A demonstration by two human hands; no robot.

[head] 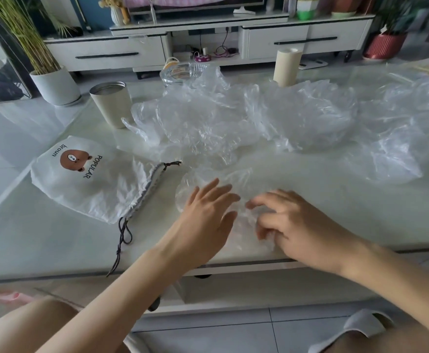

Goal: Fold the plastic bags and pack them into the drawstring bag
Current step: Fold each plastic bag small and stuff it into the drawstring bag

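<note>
The plastic bags (pixel 208 123) are thin clear film, crinkled and shiny. The drawstring bag (pixel 91 184) is white, matt, wrinkled cloth-like stuff with a dark cord (pixel 118 250). The surface (pixel 55 245) is smooth, glossy white. The tumbler (pixel 110 105) is matt beige outside, brushed metal inside.

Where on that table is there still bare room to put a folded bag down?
Two bare patches: the near-left corner of the table, between the drawstring bag and the front edge, and the strip right of the right hand, before the loose plastic bags. The back is crowded: bags, cup, paper roll.
</note>
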